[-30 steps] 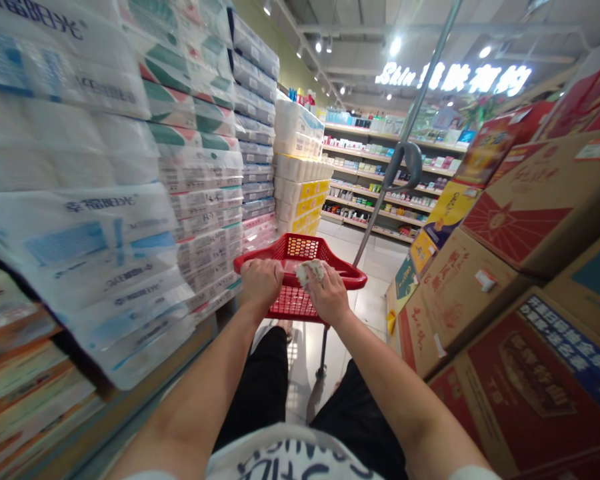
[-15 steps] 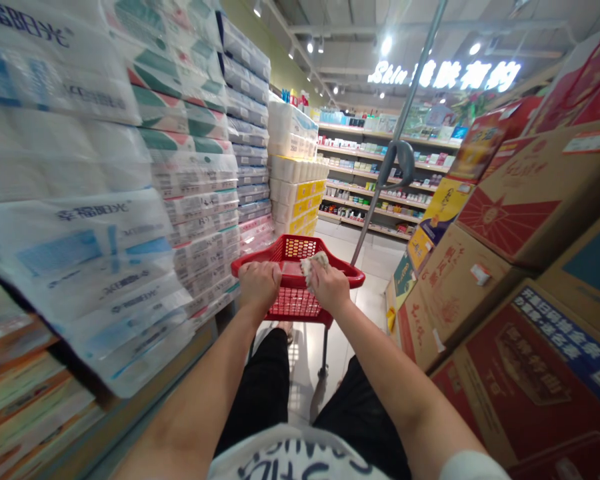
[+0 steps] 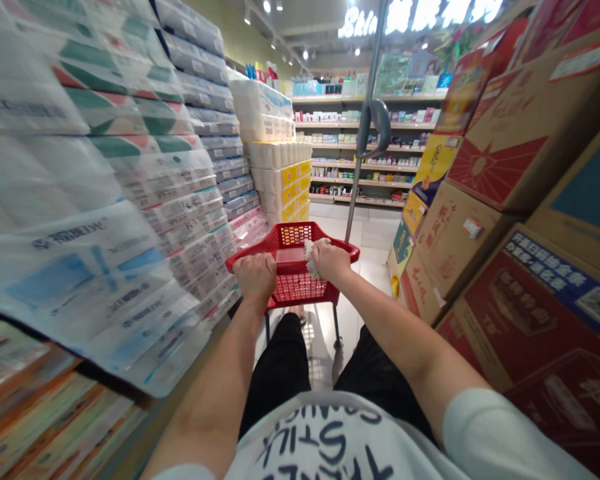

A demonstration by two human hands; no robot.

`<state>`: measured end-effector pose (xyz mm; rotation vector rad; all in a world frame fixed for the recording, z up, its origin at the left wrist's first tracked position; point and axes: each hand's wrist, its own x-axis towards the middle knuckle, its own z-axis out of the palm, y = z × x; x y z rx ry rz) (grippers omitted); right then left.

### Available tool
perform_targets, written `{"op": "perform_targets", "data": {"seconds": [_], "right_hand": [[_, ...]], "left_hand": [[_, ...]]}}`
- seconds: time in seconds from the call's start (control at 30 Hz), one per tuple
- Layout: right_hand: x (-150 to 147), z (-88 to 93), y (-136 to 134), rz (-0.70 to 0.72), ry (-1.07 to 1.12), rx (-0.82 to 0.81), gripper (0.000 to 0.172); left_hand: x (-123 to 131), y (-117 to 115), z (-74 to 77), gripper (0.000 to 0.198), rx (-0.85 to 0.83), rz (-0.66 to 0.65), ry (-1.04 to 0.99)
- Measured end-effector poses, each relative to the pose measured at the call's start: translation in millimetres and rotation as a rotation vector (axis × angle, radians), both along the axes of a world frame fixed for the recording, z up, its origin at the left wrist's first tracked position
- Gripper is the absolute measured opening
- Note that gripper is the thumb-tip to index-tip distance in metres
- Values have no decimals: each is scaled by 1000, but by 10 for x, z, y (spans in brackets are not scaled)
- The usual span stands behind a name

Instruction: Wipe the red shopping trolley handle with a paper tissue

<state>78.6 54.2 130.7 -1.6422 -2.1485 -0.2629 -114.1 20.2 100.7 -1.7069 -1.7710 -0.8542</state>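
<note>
Ahead of me stands a red plastic shopping cart (image 3: 300, 291), its basket wall full of small holes. My left hand (image 3: 255, 275) is closed around the left part of the cart's red handle bar (image 3: 291, 267). On the right part of the bar rests my right hand (image 3: 332, 261), its fingers closed on a crumpled off-white cloth (image 3: 309, 252) pressed against the handle. The inside of the basket shows only in part. A grey metal pole (image 3: 356, 190) with a grey looped grip (image 3: 377, 128) rises at the cart's right side.
Stacked tissue packs (image 3: 165, 180) line the left side closely. Printed cartons (image 3: 473, 230) are piled along the right. Between them runs a pale tiled floor (image 3: 375, 233), leading to shelves (image 3: 360, 163) of small boxed goods under a lit sign (image 3: 420, 19).
The cart and my hands have advanced along the aisle, with the back shelves nearer. My view has tilted down and turned slightly right. Both hands keep their hold.
</note>
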Motion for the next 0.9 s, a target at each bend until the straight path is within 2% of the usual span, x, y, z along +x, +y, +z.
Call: {"op": "perform_targets", "data": {"seconds": [0.07,0.17,0.23,0.33,0.47,0.53,0.6,0.8,0.9], "right_hand": [[121,-81,-32,82,-39,91,44],[346,-273,-95,304,-115,282,45],[448,-365,-120,366,-119,358,44],[438,-345,-112,302,-48,341,41],[243,-128,-65,61,66,159,37],[192,-73,-60,17,82,102,38],[209,-113,-81,60,72,140,38],[414,-450,-206,342,-2,423,42],[396,-432,-225,315,20,406,40]], "left_hand": [[-7,-10,10,34,-4,-5,6],[-4,-30,31,36,-4,2,10],[10,-44,49,37,-9,4,7],[43,-66,72,38,-26,3,4],[74,-98,83,38,-37,16,33],[71,-116,79,39,-42,33,54],[57,-135,73,40,-46,48,63],[0,-178,69,43,-39,61,65],[1,-186,77,44,-50,43,57]]}}
